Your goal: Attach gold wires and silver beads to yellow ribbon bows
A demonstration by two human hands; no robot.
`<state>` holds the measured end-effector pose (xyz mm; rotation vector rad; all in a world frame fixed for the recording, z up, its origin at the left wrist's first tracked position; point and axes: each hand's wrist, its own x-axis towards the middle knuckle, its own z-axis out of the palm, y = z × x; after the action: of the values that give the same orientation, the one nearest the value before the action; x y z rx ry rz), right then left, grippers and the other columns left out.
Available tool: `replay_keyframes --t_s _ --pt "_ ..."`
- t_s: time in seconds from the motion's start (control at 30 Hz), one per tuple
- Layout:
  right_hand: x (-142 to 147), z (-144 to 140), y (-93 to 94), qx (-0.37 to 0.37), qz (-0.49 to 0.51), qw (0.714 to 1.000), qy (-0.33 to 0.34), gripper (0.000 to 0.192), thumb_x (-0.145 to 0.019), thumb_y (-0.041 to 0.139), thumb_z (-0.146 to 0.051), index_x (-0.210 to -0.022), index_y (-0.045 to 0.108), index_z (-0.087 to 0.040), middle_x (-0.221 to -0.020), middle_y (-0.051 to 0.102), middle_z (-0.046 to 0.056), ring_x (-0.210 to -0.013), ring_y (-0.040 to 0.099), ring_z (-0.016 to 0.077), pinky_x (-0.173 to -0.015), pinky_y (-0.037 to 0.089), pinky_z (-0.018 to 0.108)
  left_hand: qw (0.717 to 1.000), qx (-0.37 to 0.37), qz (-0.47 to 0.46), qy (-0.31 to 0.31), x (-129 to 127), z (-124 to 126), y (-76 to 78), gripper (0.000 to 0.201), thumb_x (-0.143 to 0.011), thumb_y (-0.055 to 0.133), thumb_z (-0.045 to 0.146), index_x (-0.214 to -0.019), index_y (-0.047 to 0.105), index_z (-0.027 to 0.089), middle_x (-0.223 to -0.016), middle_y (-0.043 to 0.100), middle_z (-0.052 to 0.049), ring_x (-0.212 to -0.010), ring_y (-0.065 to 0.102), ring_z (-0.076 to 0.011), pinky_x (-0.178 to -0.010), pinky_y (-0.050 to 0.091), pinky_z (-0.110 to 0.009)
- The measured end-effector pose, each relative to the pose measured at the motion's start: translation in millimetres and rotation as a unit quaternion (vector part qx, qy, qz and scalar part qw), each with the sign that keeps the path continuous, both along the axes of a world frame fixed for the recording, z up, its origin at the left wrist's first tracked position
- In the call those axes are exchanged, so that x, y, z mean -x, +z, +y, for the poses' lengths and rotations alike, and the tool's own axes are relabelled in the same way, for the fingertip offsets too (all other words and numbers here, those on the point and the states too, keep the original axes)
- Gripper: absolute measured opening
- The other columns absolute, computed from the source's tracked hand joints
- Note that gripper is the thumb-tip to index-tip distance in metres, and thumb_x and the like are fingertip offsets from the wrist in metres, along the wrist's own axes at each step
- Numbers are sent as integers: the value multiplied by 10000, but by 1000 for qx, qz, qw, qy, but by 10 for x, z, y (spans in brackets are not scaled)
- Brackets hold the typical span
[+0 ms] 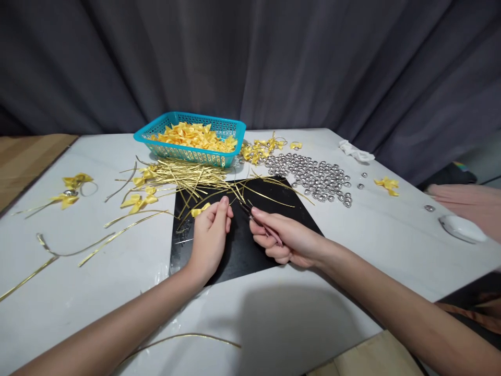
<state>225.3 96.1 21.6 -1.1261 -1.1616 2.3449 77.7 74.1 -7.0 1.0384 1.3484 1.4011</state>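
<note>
Tabletop, pale and marble-like, fills my view, backed by a dark curtain at the far side. On it, near the centre, lies a black mat on which both hands work. Far of the mat stands a turquoise basket heaped with yellow ribbon bows, and to the right of that spreads a patch of small silver beads. Between basket and mat lies a loose sheaf of gold wire ties, some of them reaching onto the mat. Judging by how things lie, I take the work to be well short of finished: a few bows already joined to ties rest to the left and just right of the basket, while the basket, the sheaf and the beads are all still plentiful. My left hand comes in from the near left, forearm low over the table, its fingers curled shut around one yellow bow at the far-left part of the mat. My right hand reaches in from the near right, fingers closed about a slim dark tool, apparently tweezers or small pliers, whose tip points left toward the bow. A white mouse sits at the right edge.
</note>
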Motion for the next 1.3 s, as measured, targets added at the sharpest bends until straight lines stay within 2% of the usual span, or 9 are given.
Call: replay_keyframes --t_s 0.07,0.23,0.8,1.1,1.3 --pt "10 -34 -15 -12 -10 1000 20 419 -906 361 -530 -652 324 -199 -461 222 -117 -322 59 18 -288 69 126 1000 -2 2 -1 5 -2 1 355 -871 485 409 -600 494 180 -471 362 60 -455 309 -87 -451 230 -225" --pt "50 -82 -65 -33 9 999 10 409 -885 398 -551 -680 324 -205 -485 215 -119 -340 69 19 -294 81 116 1000 -10 17 -14 12 -8 4 365 -879 480 400 -594 519 175 -464 364 56 -459 314 -88 -463 239 -232" --pt "92 -106 -50 -5 26 1000 1 427 -863 415 -585 -684 323 -208 -475 223 -125 -332 58 18 -275 104 102 999 -12 -1 -29 5 4 -9 380 -873 491 423 -595 538 168 -454 361 62 -452 316 -75 -466 251 -217" --pt "77 -97 -43 -4 21 1000 -16 405 -900 362 -548 -683 320 -209 -474 212 -120 -339 52 24 -277 98 100 1000 6 -12 3 -4 4 -4 385 -865 503 412 -569 508 166 -456 370 61 -440 308 -72 -442 230 -216" --pt "114 -112 -41 2 10 1000 -15 407 -895 374 -552 -684 322 -208 -471 214 -121 -341 52 23 -280 93 102 1000 -1 5 -4 -11 3 -17 390 -873 489 404 -568 524 165 -454 376 59 -443 325 -75 -455 252 -216"
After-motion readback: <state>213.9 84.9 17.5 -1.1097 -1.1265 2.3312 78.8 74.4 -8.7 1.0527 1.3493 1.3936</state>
